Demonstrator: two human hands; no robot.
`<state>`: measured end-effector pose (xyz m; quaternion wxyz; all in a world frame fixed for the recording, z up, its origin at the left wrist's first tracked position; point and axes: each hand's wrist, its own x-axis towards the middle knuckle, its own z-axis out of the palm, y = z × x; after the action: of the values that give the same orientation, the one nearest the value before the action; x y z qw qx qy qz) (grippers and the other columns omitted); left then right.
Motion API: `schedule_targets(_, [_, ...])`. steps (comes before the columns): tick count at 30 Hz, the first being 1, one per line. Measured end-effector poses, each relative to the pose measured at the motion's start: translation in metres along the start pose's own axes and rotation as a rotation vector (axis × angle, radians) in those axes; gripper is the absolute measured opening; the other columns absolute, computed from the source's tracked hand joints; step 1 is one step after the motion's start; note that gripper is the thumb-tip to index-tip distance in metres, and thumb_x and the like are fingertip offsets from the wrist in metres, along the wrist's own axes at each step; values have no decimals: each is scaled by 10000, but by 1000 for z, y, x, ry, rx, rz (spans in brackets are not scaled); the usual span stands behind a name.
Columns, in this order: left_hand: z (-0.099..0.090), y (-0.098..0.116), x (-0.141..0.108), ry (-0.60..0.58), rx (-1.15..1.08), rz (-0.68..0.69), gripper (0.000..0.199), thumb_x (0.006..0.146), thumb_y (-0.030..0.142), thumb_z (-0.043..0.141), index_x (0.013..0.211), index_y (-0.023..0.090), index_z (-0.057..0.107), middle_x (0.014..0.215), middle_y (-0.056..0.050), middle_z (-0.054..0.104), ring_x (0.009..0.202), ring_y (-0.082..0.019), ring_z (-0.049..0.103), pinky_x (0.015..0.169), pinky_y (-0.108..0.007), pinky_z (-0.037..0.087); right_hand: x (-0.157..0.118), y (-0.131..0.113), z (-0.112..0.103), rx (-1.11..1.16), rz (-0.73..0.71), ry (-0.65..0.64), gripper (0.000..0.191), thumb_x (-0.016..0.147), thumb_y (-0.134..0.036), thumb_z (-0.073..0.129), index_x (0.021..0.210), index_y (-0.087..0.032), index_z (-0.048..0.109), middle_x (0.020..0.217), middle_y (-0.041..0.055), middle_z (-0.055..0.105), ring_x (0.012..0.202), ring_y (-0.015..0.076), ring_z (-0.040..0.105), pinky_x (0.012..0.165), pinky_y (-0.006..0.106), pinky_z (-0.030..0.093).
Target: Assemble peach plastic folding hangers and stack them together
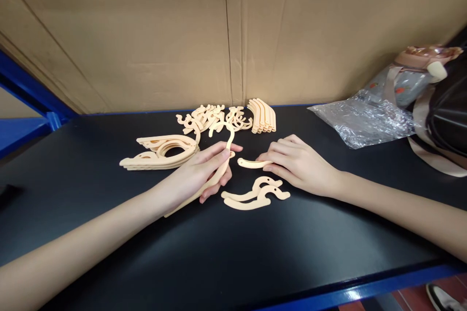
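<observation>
My left hand [209, 170] is closed on a cream hanger piece [215, 178], a long curved arm with a hook rising past the fingertips. Just to the right, my right hand [288, 160] pinches the end of a short curved cream arm [251, 164]. The two held parts are apart. Between and below my hands, two wavy cream pieces [251, 199] lie overlapping on the black tabletop [219, 262]. A stack of folded cream hangers [160, 160] rests left of my left hand.
Behind my hands lie a loose pile of hook pieces [207, 119] and a neat stack of curved arms [262, 115]. At the right are a clear plastic bag [368, 119], a bottle [404, 77] and a black bag [450, 112]. Cardboard [156, 34] stands behind.
</observation>
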<state>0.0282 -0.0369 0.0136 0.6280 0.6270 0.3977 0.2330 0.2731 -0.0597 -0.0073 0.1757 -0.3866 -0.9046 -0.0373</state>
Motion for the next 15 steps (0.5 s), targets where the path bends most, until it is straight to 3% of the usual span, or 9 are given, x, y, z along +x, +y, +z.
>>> schedule_targets(5, [1, 1, -3, -16, 29, 0, 372, 971, 413, 437, 1262, 197, 520, 812, -14, 642, 331, -28, 439, 391, -187, 392, 1, -1, 0, -88, -52, 34, 304, 1003, -270, 392, 1065, -162, 670, 875, 53, 639, 782, 169, 533, 782, 325, 336])
schedule_targets(15, [4, 4, -4, -30, 48, -36, 391, 958, 407, 477, 1293, 216, 544, 868, -24, 670, 360, -32, 457, 437, -216, 435, 1, -3, -1, -165, -63, 100, 304, 1003, -273, 401, 1045, -159, 680, 824, 40, 631, 754, 163, 522, 764, 319, 332])
